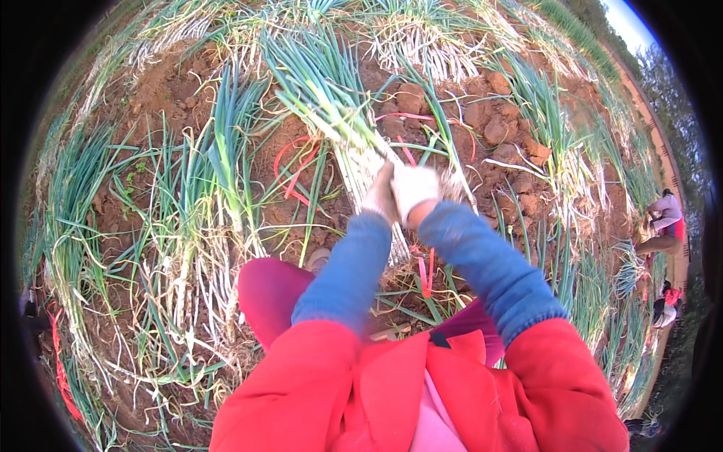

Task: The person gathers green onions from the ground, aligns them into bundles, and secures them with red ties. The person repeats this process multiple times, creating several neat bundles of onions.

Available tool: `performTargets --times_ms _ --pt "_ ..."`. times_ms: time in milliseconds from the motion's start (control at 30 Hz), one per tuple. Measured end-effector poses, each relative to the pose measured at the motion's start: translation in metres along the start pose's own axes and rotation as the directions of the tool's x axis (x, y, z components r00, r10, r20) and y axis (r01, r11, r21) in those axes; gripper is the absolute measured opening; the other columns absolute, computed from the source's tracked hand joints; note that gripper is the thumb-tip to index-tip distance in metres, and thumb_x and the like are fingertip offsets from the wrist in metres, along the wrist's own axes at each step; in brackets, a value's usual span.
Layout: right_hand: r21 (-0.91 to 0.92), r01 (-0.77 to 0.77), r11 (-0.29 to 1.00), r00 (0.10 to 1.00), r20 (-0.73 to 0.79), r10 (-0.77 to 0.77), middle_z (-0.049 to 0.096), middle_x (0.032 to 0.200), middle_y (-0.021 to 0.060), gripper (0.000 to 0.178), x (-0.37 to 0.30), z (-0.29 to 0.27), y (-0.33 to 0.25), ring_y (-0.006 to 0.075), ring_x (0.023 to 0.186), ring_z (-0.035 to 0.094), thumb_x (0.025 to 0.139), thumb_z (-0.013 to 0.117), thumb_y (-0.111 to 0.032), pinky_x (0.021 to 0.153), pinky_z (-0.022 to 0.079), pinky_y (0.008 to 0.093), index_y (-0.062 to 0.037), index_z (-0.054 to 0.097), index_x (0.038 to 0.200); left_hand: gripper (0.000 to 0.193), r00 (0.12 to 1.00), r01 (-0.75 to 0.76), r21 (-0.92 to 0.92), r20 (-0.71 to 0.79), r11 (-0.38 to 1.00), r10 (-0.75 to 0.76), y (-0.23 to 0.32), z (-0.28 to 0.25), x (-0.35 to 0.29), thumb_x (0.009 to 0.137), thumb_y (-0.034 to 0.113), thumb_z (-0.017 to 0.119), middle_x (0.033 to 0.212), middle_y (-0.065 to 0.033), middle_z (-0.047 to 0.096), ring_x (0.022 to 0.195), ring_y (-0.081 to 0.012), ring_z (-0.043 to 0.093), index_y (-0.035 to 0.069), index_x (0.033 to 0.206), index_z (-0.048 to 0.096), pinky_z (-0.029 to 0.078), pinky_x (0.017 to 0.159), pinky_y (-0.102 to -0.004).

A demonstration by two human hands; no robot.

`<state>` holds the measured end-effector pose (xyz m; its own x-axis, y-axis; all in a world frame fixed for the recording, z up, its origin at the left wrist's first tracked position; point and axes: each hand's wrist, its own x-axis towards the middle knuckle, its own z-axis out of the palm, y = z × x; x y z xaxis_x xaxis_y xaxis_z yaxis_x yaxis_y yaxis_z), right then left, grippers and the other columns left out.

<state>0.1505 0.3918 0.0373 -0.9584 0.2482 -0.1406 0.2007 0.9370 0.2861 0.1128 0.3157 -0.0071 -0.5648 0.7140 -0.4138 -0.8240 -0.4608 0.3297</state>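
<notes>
A large bundle of green onions [320, 94] lies before me, leaves pointing away and white stalks toward my knees. At its right edge my two hands, both in pale gloves, are pressed together. My left hand [382, 194] is closed against the stalks. Beside it my right hand [416, 188] is closed like a fist and slightly blurred. What the fingers hold is hidden. A pink ribbon [408, 155] shows just beyond the right hand, and another pink strip [427, 275] hangs near the root ends of the bundle.
Loose green onions [218, 173] lie in heaps at left, and more [565, 166] at right. Red ribbon [294, 177] lies on the brown soil left of the bundle. Clods of earth [497, 120] are at right. A person [666, 215] bends over at the far right.
</notes>
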Motion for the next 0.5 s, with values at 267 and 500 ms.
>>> performTargets --times_ms 267,500 --pt "0.648 0.107 0.754 0.862 0.317 -0.395 0.075 0.115 0.0213 0.039 -0.016 -0.017 0.063 0.0365 0.099 0.075 0.098 0.069 -0.029 0.091 0.056 0.0424 0.0027 0.072 0.120 0.039 0.997 0.074 -0.222 -0.015 0.972 -0.079 -0.018 -0.056 0.010 0.105 0.021 0.059 0.127 -0.0178 0.071 0.119 -0.0337 0.067 0.000 0.137 0.060 0.051 0.111 -0.0449" --pt "0.660 0.573 0.485 0.736 -0.155 -0.659 0.066 0.136 0.0209 0.054 -0.021 0.072 0.078 0.0338 0.126 0.064 0.094 0.073 -0.028 0.109 0.049 0.0451 -0.0025 0.059 0.139 0.040 1.000 0.011 -0.189 -0.004 0.982 -0.012 -0.013 -0.084 0.010 0.105 0.018 0.059 0.131 -0.0175 0.066 0.117 -0.0341 0.067 0.001 0.142 0.055 0.056 0.104 -0.0519"
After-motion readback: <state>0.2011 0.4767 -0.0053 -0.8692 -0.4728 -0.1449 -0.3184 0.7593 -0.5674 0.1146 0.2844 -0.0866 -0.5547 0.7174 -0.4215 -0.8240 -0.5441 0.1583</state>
